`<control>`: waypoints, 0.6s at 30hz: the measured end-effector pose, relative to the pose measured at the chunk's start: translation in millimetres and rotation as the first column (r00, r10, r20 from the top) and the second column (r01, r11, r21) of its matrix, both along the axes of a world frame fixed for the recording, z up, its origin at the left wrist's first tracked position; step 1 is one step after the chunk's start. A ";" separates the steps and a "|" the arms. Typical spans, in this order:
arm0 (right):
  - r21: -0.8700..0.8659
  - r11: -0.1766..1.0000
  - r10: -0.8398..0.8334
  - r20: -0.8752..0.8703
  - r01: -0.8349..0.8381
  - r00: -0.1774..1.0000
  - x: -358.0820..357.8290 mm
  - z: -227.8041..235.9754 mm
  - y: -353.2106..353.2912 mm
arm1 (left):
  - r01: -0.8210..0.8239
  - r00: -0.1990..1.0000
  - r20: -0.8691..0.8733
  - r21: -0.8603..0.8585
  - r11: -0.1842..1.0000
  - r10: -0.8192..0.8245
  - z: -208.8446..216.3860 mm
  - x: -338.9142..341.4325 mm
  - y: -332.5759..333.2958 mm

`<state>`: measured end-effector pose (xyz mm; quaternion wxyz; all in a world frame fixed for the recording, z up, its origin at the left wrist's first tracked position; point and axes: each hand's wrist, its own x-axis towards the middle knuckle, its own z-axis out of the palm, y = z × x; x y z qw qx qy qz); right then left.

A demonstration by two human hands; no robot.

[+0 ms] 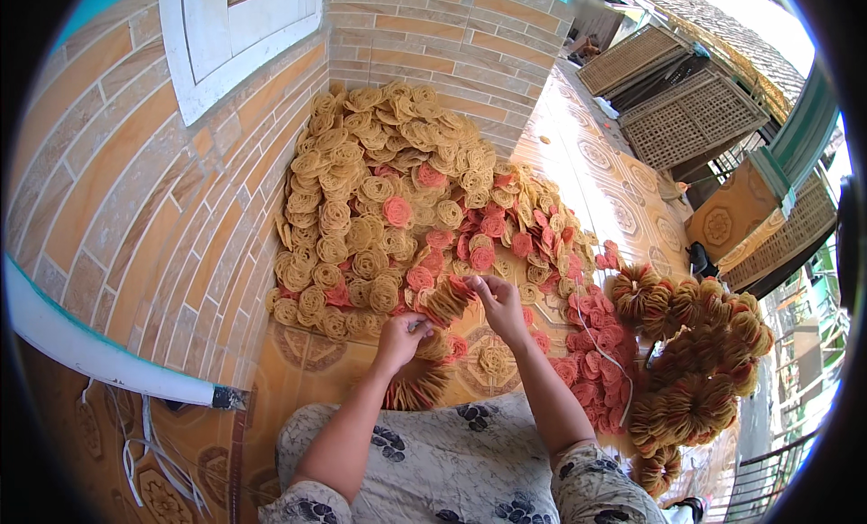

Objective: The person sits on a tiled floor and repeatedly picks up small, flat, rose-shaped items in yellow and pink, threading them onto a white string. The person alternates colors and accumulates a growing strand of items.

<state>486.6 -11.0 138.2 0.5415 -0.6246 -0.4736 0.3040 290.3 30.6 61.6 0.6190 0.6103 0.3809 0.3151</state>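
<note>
A short stack of thin lacy rounds (445, 303), tan with some red, spans the gap between my hands and looks strung together. My left hand (399, 341) is closed at its lower left end, where a small bluish bit shows by the fingertips. At the upper right end, my right hand (498, 307) pinches the reddish rounds between thumb and fingers. Below my left hand, a curved string of rounds (420, 386) rests on the floor by my lap, partly hidden by that hand and forearm. Any cord inside the stack is hidden.
A large heap of loose tan rounds (370, 190) with red ones mixed in fills the wall corner. Red rounds (596, 357) lie right, under a white cord (603, 351). Beyond them are bundled rings of strung rounds (691, 407). White strips (161, 470) lie lower left.
</note>
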 end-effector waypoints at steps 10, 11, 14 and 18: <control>0.142 0.978 -0.190 0.298 0.153 0.936 -19.5 76.5 -75.7 | -0.139 0.976 -0.162 0.038 0.990 0.143 49.5 -71.8 9.2; 0.167 0.974 -0.211 0.428 0.153 0.879 -19.1 86.5 -87.6 | -0.242 0.968 -0.082 -0.032 0.970 0.239 46.6 -92.7 9.8; 0.265 0.945 -0.307 0.526 0.190 0.793 -19.7 116.9 -120.9 | -0.499 0.787 0.188 -0.364 0.786 0.587 19.9 -147.2 11.9; 0.238 0.958 -0.242 0.365 0.162 0.899 -28.7 158.4 -145.4 | -0.407 0.516 0.419 -0.648 0.644 0.747 -27.0 -157.7 16.5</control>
